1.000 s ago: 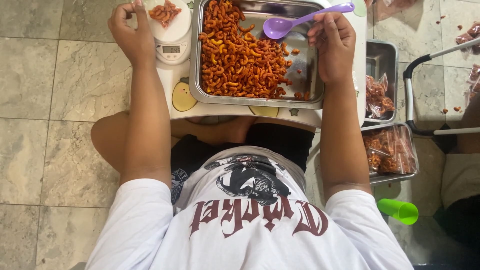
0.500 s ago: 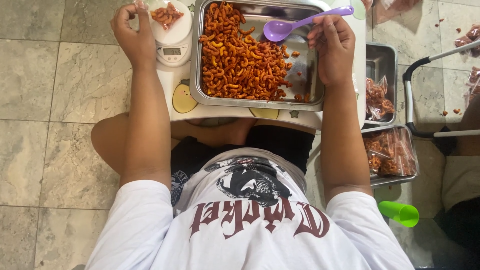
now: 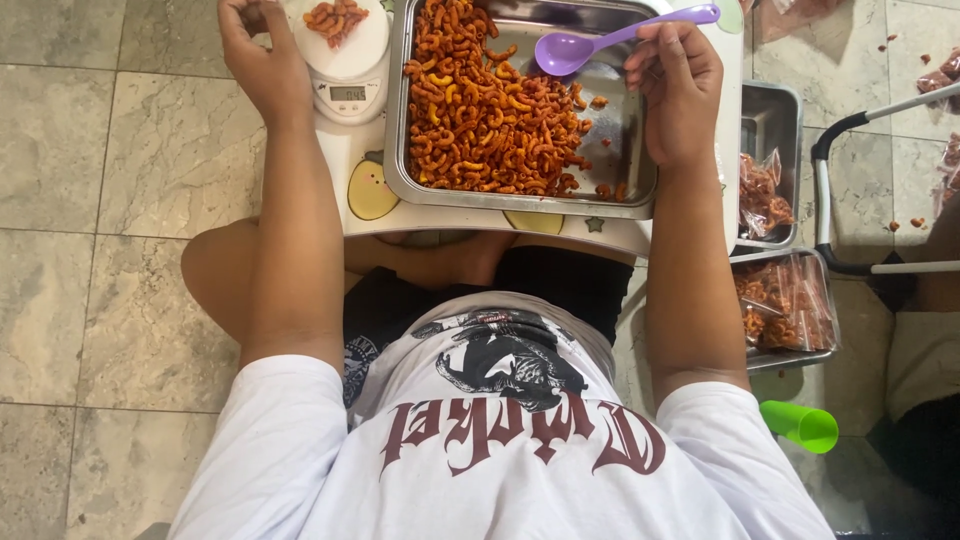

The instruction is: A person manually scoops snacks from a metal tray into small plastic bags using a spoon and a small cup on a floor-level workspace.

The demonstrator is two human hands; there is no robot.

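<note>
I am at the portioning step: my right hand pinches the handle of the purple spoon, its bowl hanging empty over the bare right part of the steel tray, at about 1 o'clock from the heap of orange macaroni. My left hand rests at the 9 o'clock edge of the white scale; its fingers curl toward the rim, but I cannot tell whether they hold anything. A small pile of macaroni sits on the scale's plate. Tray and scale stand side by side on the low white worktop above my lap.

As I judge it, the next move calls for a dip of the spoon toward 9 o'clock into the heap, a modest load, then a level carry across the tray's left wall to the plate, without spilling.

Against the earlier frames, little differs: both hands lie where they were, the spoon has the same tilt, and the pile on the scale looks unchanged.

At 3 o'clock, two smaller trays hold filled clear bags; a green cup lies on the floor.
</note>
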